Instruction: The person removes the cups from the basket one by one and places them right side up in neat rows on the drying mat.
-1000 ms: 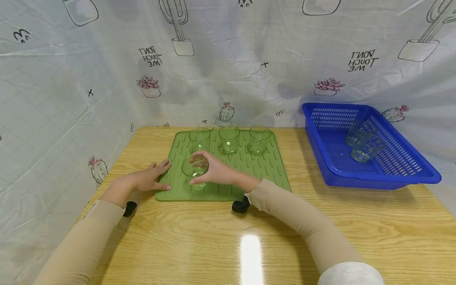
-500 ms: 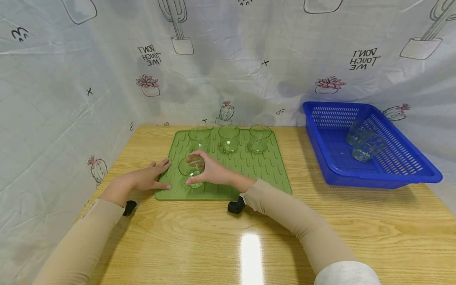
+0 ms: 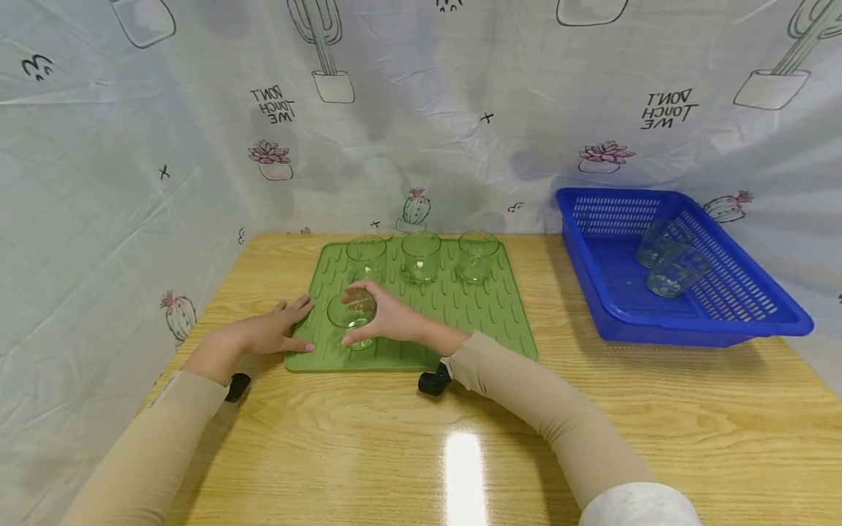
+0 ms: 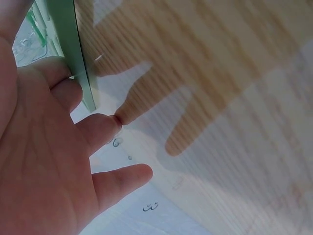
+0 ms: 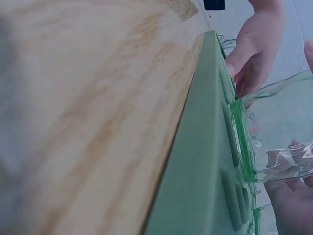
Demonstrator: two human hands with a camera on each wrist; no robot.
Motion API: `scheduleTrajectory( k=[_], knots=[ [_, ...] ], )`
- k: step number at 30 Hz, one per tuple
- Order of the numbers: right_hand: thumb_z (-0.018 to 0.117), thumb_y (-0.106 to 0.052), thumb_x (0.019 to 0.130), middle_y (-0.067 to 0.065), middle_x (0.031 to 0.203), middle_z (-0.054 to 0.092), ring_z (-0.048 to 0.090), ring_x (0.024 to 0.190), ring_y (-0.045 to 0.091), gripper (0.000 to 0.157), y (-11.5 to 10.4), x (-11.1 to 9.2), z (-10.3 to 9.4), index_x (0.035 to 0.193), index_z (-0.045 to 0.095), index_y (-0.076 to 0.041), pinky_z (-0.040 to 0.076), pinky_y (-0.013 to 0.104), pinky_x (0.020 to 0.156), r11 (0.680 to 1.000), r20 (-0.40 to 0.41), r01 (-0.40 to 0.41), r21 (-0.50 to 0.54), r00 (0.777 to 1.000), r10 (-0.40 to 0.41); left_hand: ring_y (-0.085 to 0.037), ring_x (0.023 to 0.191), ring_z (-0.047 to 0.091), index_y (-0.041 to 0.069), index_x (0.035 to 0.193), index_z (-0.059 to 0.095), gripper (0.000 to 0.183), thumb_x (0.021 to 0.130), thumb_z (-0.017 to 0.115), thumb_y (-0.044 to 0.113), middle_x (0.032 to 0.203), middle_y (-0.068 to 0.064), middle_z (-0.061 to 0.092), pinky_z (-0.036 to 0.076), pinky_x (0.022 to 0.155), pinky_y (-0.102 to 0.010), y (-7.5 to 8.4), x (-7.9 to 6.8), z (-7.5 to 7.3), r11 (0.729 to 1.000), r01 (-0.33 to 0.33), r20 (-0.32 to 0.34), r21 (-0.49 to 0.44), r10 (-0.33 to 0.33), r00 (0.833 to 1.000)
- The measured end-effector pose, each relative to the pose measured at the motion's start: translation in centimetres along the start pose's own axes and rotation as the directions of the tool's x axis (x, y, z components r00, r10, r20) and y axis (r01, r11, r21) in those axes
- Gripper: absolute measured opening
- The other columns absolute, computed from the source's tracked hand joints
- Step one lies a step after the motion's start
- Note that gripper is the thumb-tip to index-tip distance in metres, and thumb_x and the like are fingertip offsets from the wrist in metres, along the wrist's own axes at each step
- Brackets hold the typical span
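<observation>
A clear drinking glass (image 3: pixel 349 321) stands upright near the front left of the green ribbed mat (image 3: pixel 454 321). My right hand (image 3: pixel 391 318) holds it from the right, thumb at the front and fingers curved round the back. In the right wrist view, the base of the glass (image 5: pixel 279 132) sits against the mat. My left hand (image 3: pixel 279 329) rests at the mat's left edge, fingers spread, with the thumb on the mat. Behind, in a row along the far side, are three more upright glasses (image 3: pixel 422 259); the leftmost is partly behind my right hand.
On the right of the wooden table (image 3: pixel 329 453) sits a blue plastic basket (image 3: pixel 612 292) with two glasses (image 3: pixel 677 270) tilted inside it. A patterned plastic sheet (image 3: pixel 487 161) hangs behind the table and along its left side.
My right hand and the glass it holds have shifted slightly left across the mat, then come almost to a stop. The left hand stays in place.
</observation>
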State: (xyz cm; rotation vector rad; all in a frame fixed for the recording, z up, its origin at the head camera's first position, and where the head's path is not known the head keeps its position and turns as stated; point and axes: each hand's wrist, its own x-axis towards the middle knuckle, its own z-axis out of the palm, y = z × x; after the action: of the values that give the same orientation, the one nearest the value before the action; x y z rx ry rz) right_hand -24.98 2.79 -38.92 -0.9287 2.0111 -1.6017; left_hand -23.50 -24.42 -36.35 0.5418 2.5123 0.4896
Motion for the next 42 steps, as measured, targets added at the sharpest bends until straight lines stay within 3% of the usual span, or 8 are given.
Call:
scheduleTrajectory(
  k=[8,16,28,42],
  knots=[
    [0.082,0.001,0.086,0.022,0.154,0.043,0.05,0.136,0.036,0.09,-0.2,-0.1,0.0,0.157,0.027,-0.002,0.046,0.041,0.109,1.0,0.002,0.009,0.009,1.0,-0.009,-0.059,0.147,-0.012,-0.004,0.163,0.008,0.103,0.098,0.065,0.052,0.168,-0.027,-0.007,0.009,0.108,-0.081,0.1,0.0,0.0,1.0,0.0,-0.002,0.008,0.0,1.0],
    [0.083,-0.003,0.086,0.018,0.155,0.045,0.049,0.137,0.033,0.098,-0.2,-0.1,-0.2,0.163,0.022,-0.01,0.046,0.036,0.107,0.999,-0.007,-0.006,-0.05,1.0,0.006,-0.059,0.146,-0.012,-0.004,0.163,0.009,0.102,0.099,0.065,0.051,0.168,-0.027,-0.007,0.01,0.108,-0.081,0.1,0.0,0.0,1.0,-0.005,-0.005,0.011,0.005,1.0],
    [0.084,-0.001,0.084,0.021,0.157,0.039,0.042,0.142,0.031,0.096,0.0,-0.8,-1.8,0.161,0.027,-0.006,0.034,0.032,0.117,0.997,-0.018,0.032,-0.066,0.999,-0.033,-0.058,0.147,-0.014,-0.003,0.163,0.007,0.102,0.098,0.066,0.051,0.168,-0.025,-0.009,0.009,0.108,-0.081,-0.3,0.0,0.4,1.0,-0.002,0.001,-0.015,0.002,1.0],
    [0.078,0.004,0.089,0.024,0.157,0.039,0.039,0.145,0.036,0.087,-0.4,-4.5,-4.9,0.16,0.027,-0.002,0.03,0.033,0.119,0.998,-0.038,0.068,-0.012,0.997,-0.069,-0.056,0.148,-0.013,-0.003,0.163,0.007,0.103,0.098,0.066,0.051,0.168,-0.024,-0.009,0.01,0.11,-0.079,-0.3,0.0,0.2,1.0,-0.012,-0.008,0.003,0.012,1.0]
  ],
)
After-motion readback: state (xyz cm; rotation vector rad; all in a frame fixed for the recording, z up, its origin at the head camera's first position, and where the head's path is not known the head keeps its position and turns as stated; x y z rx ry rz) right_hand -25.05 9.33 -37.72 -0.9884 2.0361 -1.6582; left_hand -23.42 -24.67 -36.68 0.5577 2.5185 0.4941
